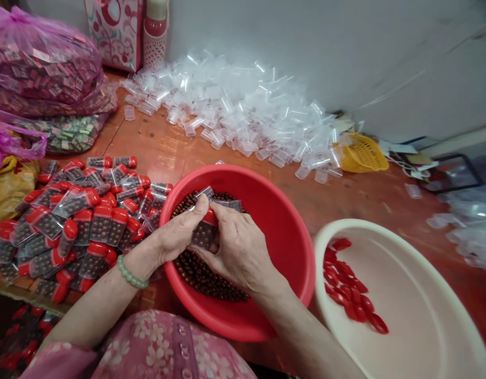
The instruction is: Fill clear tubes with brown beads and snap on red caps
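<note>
Both hands meet over a red basin (296,252) with dark brown beads (205,281) heaped along its left side. Between them is a small clear container (203,235) full of the beads, topped by a red cap (210,216). My left hand (183,229) has its thumb against the cap, fingers closed round the far side and partly hidden. My right hand (241,245) grips the container from the right, with fingers bent over the cap. Some clear containers (227,203) lie on the beads just beyond my hands.
Many capped, bead-filled containers (103,223) are piled at left. A cream basin (404,263) with loose red caps (347,287) stands at right. Empty clear containers (243,110) heap along the wall, beside a yellow basket (361,152). Pink bags (46,63) sit at the far left.
</note>
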A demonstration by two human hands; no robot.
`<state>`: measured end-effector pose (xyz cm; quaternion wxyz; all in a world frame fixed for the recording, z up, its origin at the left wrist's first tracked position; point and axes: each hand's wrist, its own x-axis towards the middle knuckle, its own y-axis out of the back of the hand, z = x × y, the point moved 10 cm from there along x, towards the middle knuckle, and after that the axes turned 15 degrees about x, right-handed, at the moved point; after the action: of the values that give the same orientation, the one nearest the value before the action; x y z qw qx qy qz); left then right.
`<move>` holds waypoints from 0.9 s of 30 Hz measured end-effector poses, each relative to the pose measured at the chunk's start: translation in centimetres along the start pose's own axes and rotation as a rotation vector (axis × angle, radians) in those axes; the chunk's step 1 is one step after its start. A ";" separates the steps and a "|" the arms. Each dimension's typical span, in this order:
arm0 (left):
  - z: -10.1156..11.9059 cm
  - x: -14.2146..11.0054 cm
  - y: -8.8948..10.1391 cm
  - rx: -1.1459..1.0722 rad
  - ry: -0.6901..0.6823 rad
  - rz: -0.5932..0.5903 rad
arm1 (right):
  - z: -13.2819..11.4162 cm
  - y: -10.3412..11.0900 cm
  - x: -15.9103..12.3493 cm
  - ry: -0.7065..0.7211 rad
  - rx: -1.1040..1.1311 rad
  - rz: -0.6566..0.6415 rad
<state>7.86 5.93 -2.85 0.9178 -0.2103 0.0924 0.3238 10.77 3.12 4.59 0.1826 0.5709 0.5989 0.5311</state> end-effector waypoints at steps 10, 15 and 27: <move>-1.2 0.3 0.0 -0.141 0.071 -0.020 | -0.2 0.4 0.3 0.098 0.090 0.071; -1.3 0.5 0.0 -0.152 0.039 0.015 | -0.7 0.8 -0.1 0.147 0.073 0.128; 0.9 -3.3 3.3 0.480 0.025 0.596 | -3.4 0.1 -0.1 0.290 -0.029 0.076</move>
<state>3.27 6.81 -2.13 0.8053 0.0426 0.2340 0.5430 7.99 1.54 5.88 0.0822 0.5079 0.5890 0.6232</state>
